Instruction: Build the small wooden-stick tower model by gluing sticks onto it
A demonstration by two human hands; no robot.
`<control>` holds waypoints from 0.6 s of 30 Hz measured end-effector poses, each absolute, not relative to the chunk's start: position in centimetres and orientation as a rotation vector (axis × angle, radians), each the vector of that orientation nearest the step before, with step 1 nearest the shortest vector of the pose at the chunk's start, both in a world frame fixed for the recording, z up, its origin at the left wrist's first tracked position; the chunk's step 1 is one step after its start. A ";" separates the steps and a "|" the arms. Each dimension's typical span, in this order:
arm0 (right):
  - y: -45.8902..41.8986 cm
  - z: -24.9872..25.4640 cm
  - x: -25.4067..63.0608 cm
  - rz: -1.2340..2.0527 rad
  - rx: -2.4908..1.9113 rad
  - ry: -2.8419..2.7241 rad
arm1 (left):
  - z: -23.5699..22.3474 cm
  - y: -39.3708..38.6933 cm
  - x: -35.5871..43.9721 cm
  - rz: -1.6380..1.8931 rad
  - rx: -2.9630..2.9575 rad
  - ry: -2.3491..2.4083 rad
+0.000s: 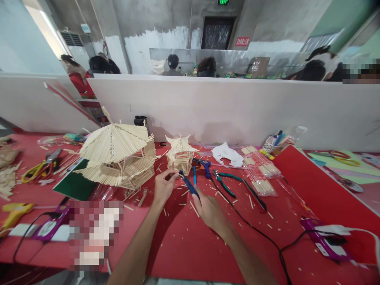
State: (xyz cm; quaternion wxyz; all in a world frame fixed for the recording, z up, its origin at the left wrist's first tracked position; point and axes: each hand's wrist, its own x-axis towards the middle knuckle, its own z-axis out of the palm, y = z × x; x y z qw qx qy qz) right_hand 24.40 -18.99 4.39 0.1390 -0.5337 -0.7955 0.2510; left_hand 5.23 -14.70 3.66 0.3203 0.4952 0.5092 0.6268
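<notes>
Forearms (138,247) enter from the bottom edge and converge over the red tabletop (190,249), elbows out of view. Right hand (210,209): palm turned down, fingers clamped on a blue tool (189,185), which slants up and leftward away from the wrist. Left hand (164,187): wrist bent inward, thumb and index finger drawn close at the tool's far end; cannot tell whether they are clamped on that tip or on a small piece. The tool lies between the two hands, just in front of the small stick-built pavilion (180,153). A larger stick-built pavilion (114,144) stands to the left, beyond the left hand. Right of the tool: a blue glue gun (205,168), then green-handled pliers (230,175). Short stick offcuts (194,209) lie scattered around both hands; bagged sticks (261,178) lie farther right
</notes>
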 end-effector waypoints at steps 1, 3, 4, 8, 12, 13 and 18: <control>-19.0 4.5 24.4 0.720 -1.550 -2.308 | 3.6 -14.7 5.2 1.643 1.306 1.336; -18.8 4.6 24.5 0.715 -1.534 -2.317 | 3.5 -14.6 5.0 1.630 1.317 1.335; -18.7 4.7 24.7 0.719 -1.510 -2.312 | 3.5 -14.6 4.9 1.622 1.322 1.336; -18.2 4.6 25.3 0.850 -1.362 -2.224 | 3.3 -14.3 4.4 1.592 1.344 1.345; -17.9 4.2 25.7 0.997 -1.247 -2.123 | 3.4 -14.4 4.1 1.595 1.386 1.345; -17.9 4.1 25.8 1.040 -1.242 -2.114 | 3.4 -14.5 4.1 1.595 1.410 1.344; -18.0 3.7 25.6 1.163 -1.253 -2.057 | 3.3 -14.4 4.1 1.608 1.438 1.347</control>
